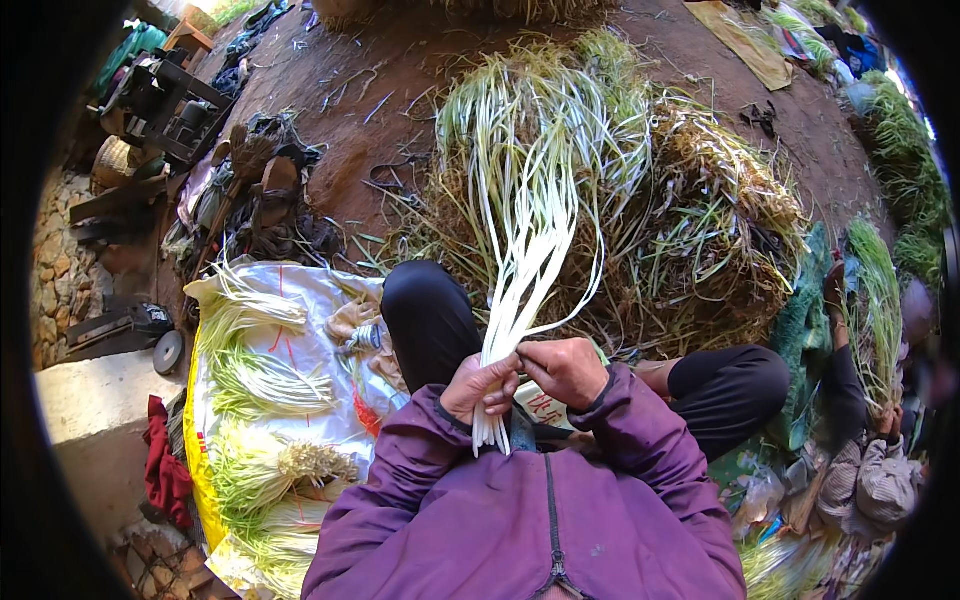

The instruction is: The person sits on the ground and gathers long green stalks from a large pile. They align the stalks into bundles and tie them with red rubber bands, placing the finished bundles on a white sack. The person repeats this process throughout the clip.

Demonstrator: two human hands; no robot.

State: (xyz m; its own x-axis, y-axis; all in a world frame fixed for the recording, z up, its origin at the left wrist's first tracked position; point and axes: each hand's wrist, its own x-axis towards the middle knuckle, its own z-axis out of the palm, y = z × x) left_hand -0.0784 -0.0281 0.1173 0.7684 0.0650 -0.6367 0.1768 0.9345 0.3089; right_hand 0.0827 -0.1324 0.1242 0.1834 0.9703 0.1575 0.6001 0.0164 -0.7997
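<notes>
A bundle of long white-stemmed leafy greens, maybe garlic chives (525, 262), fans out in front of me, its pale ends near my jacket. My left hand (484, 386) is closed round the stems near those ends. Beside it, my right hand (566, 371) has its fingertips pinched at the bundle's right edge; whether a stem is between them is not clear. Bundles of the same greens (277, 382) lie on a white woven plastic sheet (337, 289) at my left, with red ties (365, 412) among them.
A large heap of greens and dry straw-like leaves (712, 225) lies beyond my crossed legs. On the left are a pile of cloth (277, 150), a machine (184, 112) and a concrete ledge (105, 397). At right another person's hands (887, 421) hold a green bundle (874, 322).
</notes>
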